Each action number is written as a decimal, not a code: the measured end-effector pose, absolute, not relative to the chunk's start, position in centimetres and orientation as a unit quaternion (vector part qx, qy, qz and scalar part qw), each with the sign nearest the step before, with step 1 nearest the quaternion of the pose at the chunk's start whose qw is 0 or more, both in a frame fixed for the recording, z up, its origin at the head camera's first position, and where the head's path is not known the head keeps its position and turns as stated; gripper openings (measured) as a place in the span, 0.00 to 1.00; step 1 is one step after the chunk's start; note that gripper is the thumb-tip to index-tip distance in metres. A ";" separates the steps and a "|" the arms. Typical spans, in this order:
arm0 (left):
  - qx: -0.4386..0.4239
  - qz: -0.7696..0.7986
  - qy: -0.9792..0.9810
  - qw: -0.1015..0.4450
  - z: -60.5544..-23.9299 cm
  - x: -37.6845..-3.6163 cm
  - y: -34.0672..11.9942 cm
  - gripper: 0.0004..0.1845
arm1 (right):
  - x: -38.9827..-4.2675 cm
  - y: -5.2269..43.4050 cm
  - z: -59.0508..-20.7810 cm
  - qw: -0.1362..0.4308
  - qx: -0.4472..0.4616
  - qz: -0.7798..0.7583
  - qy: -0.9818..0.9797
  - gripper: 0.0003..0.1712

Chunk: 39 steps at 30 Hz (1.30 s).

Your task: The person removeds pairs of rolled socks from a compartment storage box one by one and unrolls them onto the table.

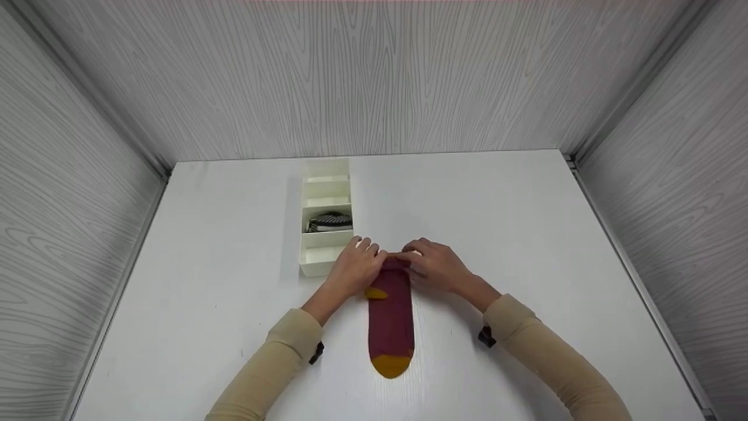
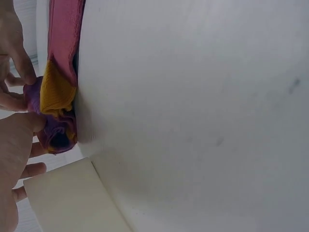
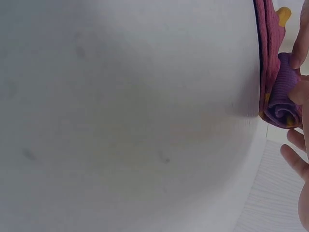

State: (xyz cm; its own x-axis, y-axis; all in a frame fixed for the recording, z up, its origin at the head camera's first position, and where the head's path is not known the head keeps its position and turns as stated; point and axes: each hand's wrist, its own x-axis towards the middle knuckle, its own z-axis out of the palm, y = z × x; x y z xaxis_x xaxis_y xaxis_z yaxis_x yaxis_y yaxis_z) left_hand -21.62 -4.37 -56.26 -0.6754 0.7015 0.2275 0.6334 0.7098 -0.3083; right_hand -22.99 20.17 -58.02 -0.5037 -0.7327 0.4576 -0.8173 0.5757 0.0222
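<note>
Fingers of the left hand point(image 1: 355, 266) curl over the rolled far end of the maroon sock point(image 1: 390, 316), which lies flat on the white table point(image 1: 526, 234) just right of the divided box point(image 1: 325, 187). The right hand point(image 1: 433, 264) pinches that same roll from the other side.

Left hand point(image 1: 355, 268) and right hand point(image 1: 433, 264) side by side, fingers curled, forearms converging
</note>
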 end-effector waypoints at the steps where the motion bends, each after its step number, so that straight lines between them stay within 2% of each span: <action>1: -0.365 0.101 -0.911 0.161 -56.2 -21.8 -4.3 0.09 | -23.0 20.2 -58.0 0.223 0.454 0.096 -0.857 0.19; 7: -0.352 0.099 -0.921 0.136 -56.0 -22.5 -4.0 0.11 | -23.2 20.0 -58.3 0.233 0.457 0.071 -0.855 0.17; 13: -0.351 0.090 -0.920 0.149 -56.1 -22.4 -4.0 0.12 | -23.9 19.7 -58.7 0.221 0.442 0.049 -0.868 0.18; 20: -0.352 0.082 -0.913 0.189 -56.3 -21.8 -4.4 0.11 | -24.6 19.3 -58.4 0.178 0.419 0.026 -0.890 0.18; 29: -0.338 0.088 -0.917 0.194 -56.6 -22.4 -4.0 0.08 | -26.0 18.9 -58.3 0.134 0.391 0.049 -0.909 0.14; 35: -0.318 0.095 -0.922 0.200 -56.8 -23.4 -3.1 0.05 | -26.5 18.9 -58.3 0.098 0.358 0.104 -0.923 0.15; 39: -0.309 0.108 -0.923 0.202 -57.0 -24.0 -2.6 0.06 | -26.5 19.0 -58.4 0.101 0.354 0.122 -0.922 0.16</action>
